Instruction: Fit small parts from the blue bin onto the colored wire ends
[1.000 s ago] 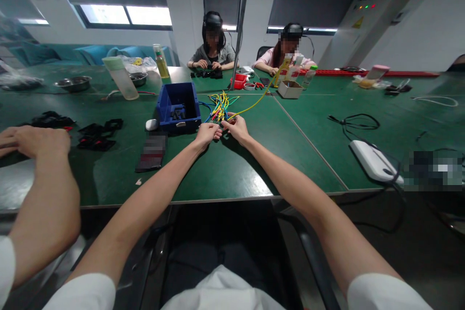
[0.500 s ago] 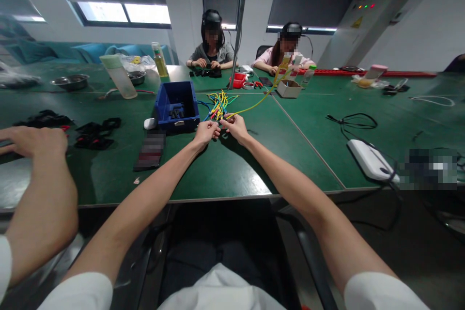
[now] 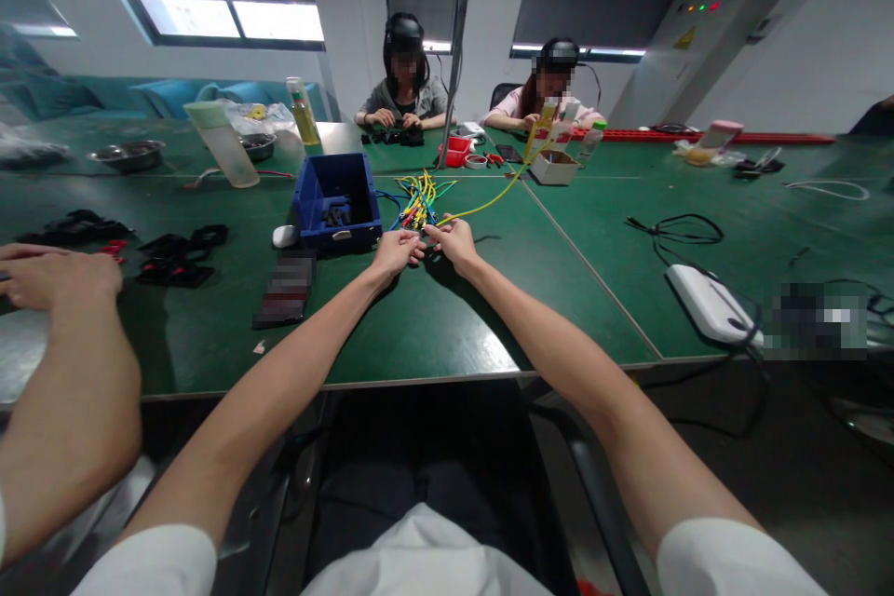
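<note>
Both of my hands meet close together over the middle of the table, at the near ends of a loose bundle of wires (image 3: 421, 191) in yellow, green, blue and red. My right hand (image 3: 453, 240) pinches the end of a long yellow wire (image 3: 493, 204), which curves away to the back right. Beside it, my left hand (image 3: 398, 253) has its fingers closed in a pinch; whatever sits between them is too small to name. A blue bin (image 3: 338, 202) with dark parts inside stands just left of the wires.
A dark pixelated flat item (image 3: 285, 291) and a white mouse-like object (image 3: 284, 236) lie left of my arm. Another person's arm (image 3: 76, 372) reaches in at far left, near black parts (image 3: 178, 256). A white power bank-like box (image 3: 709, 303) lies right. Two people sit opposite.
My hands stay almost in place, with slight finger movement. At the left, the other person's hand has shifted a little left. The whole view has moved slightly.
</note>
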`<state>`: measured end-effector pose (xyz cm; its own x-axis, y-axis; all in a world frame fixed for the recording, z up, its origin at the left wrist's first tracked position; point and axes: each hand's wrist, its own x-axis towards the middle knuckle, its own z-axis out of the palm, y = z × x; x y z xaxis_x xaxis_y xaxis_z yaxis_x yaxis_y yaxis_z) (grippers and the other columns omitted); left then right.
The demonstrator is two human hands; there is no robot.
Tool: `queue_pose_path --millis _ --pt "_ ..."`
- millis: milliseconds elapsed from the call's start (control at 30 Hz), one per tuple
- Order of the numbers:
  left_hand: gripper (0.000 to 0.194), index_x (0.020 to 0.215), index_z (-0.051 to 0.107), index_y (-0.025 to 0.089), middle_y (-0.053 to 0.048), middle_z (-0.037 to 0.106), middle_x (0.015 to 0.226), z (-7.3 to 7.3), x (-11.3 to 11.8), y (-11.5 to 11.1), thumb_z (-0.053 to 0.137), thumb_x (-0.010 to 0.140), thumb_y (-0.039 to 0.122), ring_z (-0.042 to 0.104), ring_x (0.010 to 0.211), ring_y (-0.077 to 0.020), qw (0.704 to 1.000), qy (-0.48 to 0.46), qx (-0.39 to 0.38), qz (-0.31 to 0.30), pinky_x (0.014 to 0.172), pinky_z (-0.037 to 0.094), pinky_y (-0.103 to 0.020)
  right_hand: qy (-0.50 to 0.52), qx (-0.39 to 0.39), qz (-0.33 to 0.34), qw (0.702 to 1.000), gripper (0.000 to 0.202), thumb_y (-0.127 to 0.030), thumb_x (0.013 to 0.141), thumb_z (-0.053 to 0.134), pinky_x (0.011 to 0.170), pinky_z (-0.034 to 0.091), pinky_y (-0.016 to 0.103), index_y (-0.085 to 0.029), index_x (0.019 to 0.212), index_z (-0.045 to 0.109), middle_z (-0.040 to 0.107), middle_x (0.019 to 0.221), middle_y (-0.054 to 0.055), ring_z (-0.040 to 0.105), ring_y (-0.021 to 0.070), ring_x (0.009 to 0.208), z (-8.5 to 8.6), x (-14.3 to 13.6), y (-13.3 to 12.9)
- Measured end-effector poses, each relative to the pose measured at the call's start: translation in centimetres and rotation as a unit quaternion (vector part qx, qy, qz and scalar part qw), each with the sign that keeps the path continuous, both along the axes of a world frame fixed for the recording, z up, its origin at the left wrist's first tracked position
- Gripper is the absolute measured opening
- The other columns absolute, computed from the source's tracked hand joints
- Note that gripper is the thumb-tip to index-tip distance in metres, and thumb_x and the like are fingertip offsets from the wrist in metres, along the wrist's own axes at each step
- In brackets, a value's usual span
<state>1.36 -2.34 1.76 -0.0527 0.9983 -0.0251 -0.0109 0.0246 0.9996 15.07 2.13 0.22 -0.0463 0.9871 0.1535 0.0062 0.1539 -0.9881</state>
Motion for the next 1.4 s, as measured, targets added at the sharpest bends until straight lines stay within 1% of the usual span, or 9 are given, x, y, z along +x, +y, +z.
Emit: queue_pose_path --millis 167,533,767,867,967,1100,1200,1300,1400 --pt "0.008 0.089 0.061 0.010 -0.004 0.067 0.072 -0.1 0.0 0.0 0.054 0.091 0.006 0.060 0.055 -0.0088 1.000 0.007 0.005 0.000 0.051 0.046 -0.019 -0.032 0.004 0.003 0.999 0.061 -0.025 0.080 0.074 0.046 0.045 0.018 -0.006 0.132 0.048 0.059 0.063 -0.005 0.057 0.0095 0.052 0.4 0.1 -0.1" --pt "0.005 0.088 0.063 0.009 -0.005 0.067 0.073 -0.8 -0.3 0.1 0.059 0.091 0.011 0.060 0.054 -0.0086 0.999 0.019 0.029 -0.006 0.050 0.046 -0.019 -0.030 0.012 0.037 0.999 0.038 -0.021 0.080 0.072 0.051 0.049 0.020 -0.011 0.113 0.056 0.062 0.067 -0.002 0.063 0.0114 0.058 1.3 0.4 -0.8" --pt "0.006 0.087 0.063 0.009 -0.005 0.067 0.073 -1.0 -0.3 0.1 0.059 0.091 0.010 0.060 0.054 -0.0090 0.999 0.027 0.038 -0.013 0.050 0.047 -0.020 -0.019 0.018 0.045 0.999 0.032 -0.026 0.078 0.075 0.052 0.049 0.020 -0.015 0.101 0.055 0.061 0.065 -0.003 0.063 0.0111 0.058 0.8 0.4 -0.6" --pt "0.006 0.086 0.063 0.009 -0.005 0.068 0.073 -1.0 -0.2 0.2 0.059 0.091 0.011 0.060 0.053 -0.0090 0.999 0.034 0.039 -0.011 0.050 0.047 -0.020 -0.027 0.021 0.044 0.998 0.034 -0.027 0.080 0.072 0.054 0.050 0.021 -0.015 0.106 0.054 0.060 0.066 -0.004 0.061 0.0108 0.056 0.6 0.3 -0.5" --pt "0.007 0.084 0.063 0.010 -0.005 0.067 0.070 -1.0 -0.1 0.3 0.061 0.089 0.013 0.059 0.052 -0.0087 0.998 0.050 0.043 -0.006 0.050 0.047 -0.019 -0.066 0.028 0.024 0.997 0.049 -0.025 0.081 0.069 0.055 0.049 0.023 -0.012 0.124 0.050 0.056 0.063 -0.006 0.056 0.0109 0.052 0.6 0.2 -0.3" --pt "0.009 0.084 0.064 0.011 -0.004 0.067 0.068 -1.1 0.1 0.4 0.058 0.089 0.016 0.059 0.051 -0.0093 0.993 0.099 0.063 -0.014 0.050 0.047 -0.019 -0.135 0.071 -0.017 0.988 0.072 -0.026 0.080 0.067 0.066 0.051 0.028 -0.012 0.143 0.036 0.058 0.071 -0.004 0.058 0.0141 0.062 0.7 0.2 -0.1" --pt "0.015 0.096 0.067 0.011 -0.004 0.069 0.070 -1.0 0.2 0.2 0.057 0.088 0.017 0.059 0.052 -0.0099 0.981 0.167 0.089 -0.028 0.053 0.048 -0.020 -0.171 0.116 -0.042 0.978 0.064 -0.025 0.081 0.064 0.073 0.050 0.031 -0.012 0.139 0.042 0.058 0.072 -0.003 0.057 0.0159 0.067 0.8 0.3 0.1" --pt "0.032 0.115 0.067 0.010 -0.002 0.070 0.068 -0.6 0.3 -0.4 0.057 0.087 0.020 0.061 0.056 -0.0122 0.954 0.267 0.133 -0.038 0.061 0.050 -0.023 -0.182 0.141 -0.065 0.971 0.053 -0.024 0.082 0.061 0.075 0.050 0.032 -0.013 0.132 0.049 0.057 0.071 -0.003 0.056 0.0167 0.067 1.0 0.6 0.4" --pt "0.042 0.126 0.064 0.008 -0.001 0.068 0.063 -0.3 0.6 -0.8 0.058 0.087 0.023 0.063 0.060 -0.0145 0.928 0.331 0.165 -0.049 0.068 0.049 -0.025 -0.187 0.147 -0.077 0.968 0.049 -0.025 0.083 0.060 0.075 0.050 0.033 -0.013 0.129 0.052 0.057 0.072 -0.002 0.056 0.0173 0.066 1.2 1.0 0.8"
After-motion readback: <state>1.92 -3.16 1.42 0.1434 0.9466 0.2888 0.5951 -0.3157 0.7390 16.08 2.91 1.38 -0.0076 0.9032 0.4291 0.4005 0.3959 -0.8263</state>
